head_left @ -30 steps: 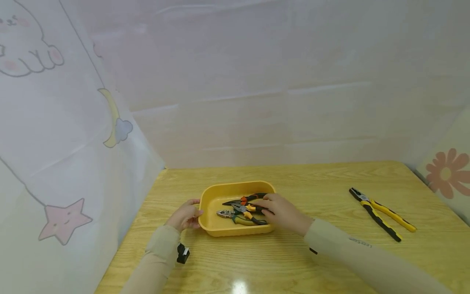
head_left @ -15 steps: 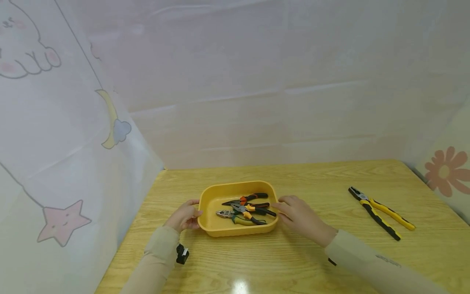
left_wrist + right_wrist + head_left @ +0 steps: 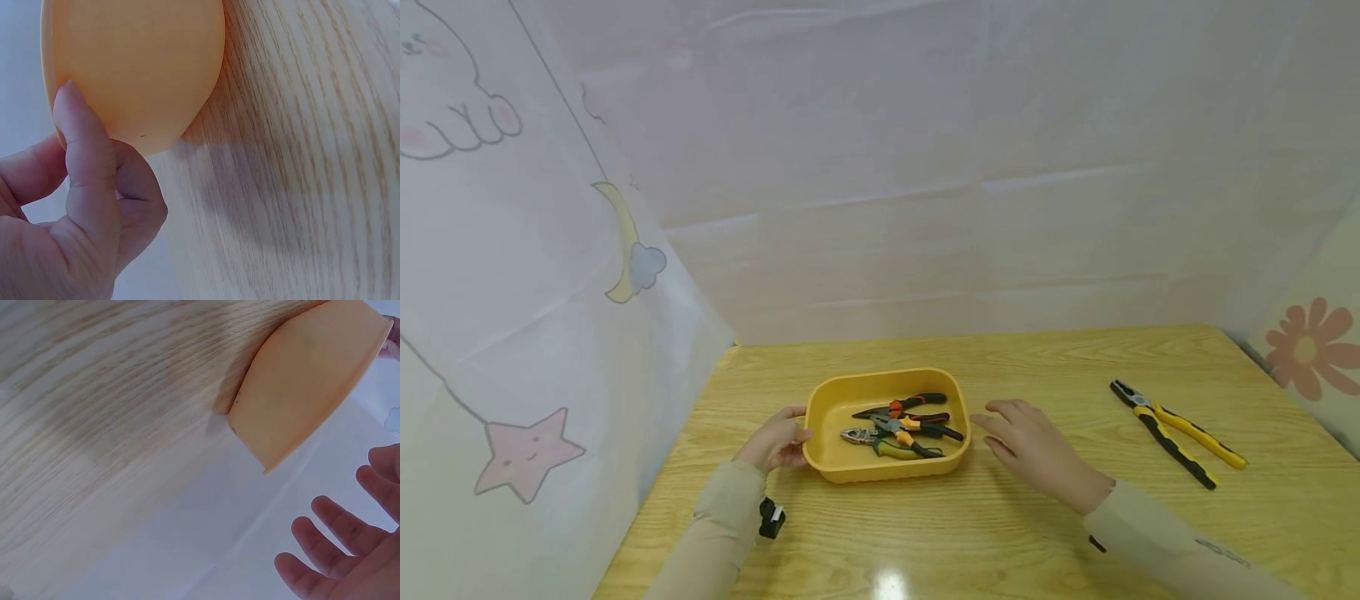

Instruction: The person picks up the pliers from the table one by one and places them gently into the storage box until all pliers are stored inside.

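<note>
A yellow plastic bin (image 3: 880,385) sits mid-table in the head view. My left hand (image 3: 775,442) pinches its left end; in the left wrist view the thumb (image 3: 87,150) lies along the bin wall (image 3: 144,62) near the rim. Inside the bin are long-nose pliers (image 3: 928,400) with orange-and-black handles, pliers (image 3: 910,426) with yellow-and-black handles, and pliers (image 3: 895,452) with green handles, partly overlapping. My right hand (image 3: 1037,450) hovers just off the bin's right end. In the right wrist view its fingers (image 3: 347,531) are spread and hold nothing.
Large yellow-and-black pliers (image 3: 1165,425) lie on the wooden table (image 3: 1060,375) at the right, handles spread. A small black object (image 3: 771,517) shows beside my left sleeve. Printed cloth walls (image 3: 865,208) stand behind the table and on both sides.
My right hand has let go of the pliers inside the bin and drawn back rightward, out past the bin's right rim. My left hand keeps its grip on the bin.
</note>
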Tool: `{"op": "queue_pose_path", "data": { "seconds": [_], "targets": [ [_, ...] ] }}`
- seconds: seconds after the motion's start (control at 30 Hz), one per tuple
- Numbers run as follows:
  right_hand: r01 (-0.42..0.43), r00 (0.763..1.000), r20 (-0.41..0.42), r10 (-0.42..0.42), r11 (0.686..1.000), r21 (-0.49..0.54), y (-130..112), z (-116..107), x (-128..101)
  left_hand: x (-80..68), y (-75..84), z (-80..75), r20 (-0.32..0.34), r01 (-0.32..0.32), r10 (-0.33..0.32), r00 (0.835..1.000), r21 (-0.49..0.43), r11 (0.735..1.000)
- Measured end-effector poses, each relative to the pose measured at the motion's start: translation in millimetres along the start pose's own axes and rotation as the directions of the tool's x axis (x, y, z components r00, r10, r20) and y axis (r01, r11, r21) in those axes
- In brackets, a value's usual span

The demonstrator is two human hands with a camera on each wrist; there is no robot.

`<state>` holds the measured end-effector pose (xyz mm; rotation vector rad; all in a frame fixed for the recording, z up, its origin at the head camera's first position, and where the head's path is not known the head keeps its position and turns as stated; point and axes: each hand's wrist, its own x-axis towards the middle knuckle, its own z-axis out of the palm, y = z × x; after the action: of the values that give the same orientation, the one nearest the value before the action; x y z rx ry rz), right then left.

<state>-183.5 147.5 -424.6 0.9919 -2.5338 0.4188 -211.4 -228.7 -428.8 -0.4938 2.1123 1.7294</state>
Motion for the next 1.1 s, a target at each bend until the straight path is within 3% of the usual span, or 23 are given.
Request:
{"op": "queue_pose_path", "data": {
  "seconds": [0.4,0.87,1.1],
  "targets": [
    [0.030,0.997,-0.064,-0.033,0.998,-0.049,7.4,-4.4,-11.5,-0.4,-0.5,-1.0,0.005,-0.008,0.008,1.000,0.005,1.000],
    [-0.028,0.999,-0.042,0.026,0.998,-0.052,11.9,-12.5,-21.3,1.7,-1.8,-1.6,0.005,-0.003,0.003,1.000,-0.006,1.000],
    [-0.004,0.995,-0.098,-0.003,0.998,-0.066,18.0,-14.9,-27.3,0.9,-1.3,-1.4,0.004,0.003,-0.003,1.000,-0.007,1.000]
  ]
}}
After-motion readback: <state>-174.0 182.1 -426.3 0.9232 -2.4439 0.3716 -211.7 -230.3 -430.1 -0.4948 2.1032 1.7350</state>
